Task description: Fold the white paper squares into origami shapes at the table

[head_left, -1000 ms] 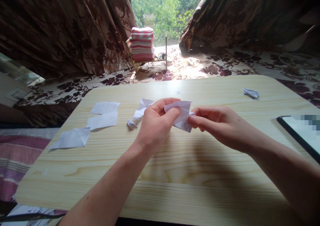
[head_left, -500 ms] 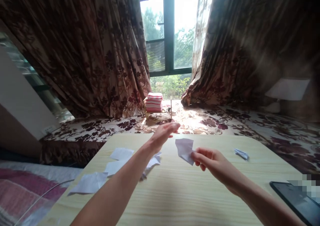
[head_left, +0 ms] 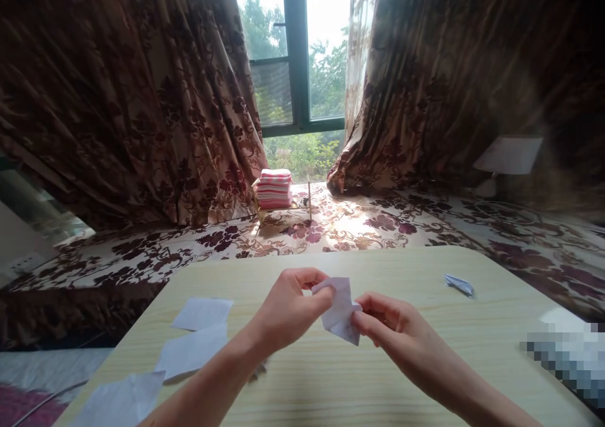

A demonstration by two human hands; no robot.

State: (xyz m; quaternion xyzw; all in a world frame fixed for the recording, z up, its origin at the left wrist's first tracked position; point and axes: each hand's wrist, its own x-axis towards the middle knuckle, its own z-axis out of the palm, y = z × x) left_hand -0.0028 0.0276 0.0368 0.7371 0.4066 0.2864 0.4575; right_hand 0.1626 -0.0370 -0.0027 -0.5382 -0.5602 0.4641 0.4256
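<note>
A small white paper piece is held above the middle of the pale wooden table. My left hand pinches its upper left part between thumb and fingers. On its right edge, my right hand grips it with thumb and forefinger, where a bit of the paper is bent. Flat white sheets lie to the left of my left arm: one farther back, one in the middle and one nearer. A small dark object, partly hidden, is beside my left forearm.
A folded paper piece lies at the table's right. The right edge holds a dark device, partly pixelated. Behind the table, a floral-covered ledge bears a stack of pink striped cloths on a small rack, and a lamp.
My left hand has come down to the paper and taken hold of its left part. My right hand still holds it, now slightly lower. The view has shifted to the right.
</note>
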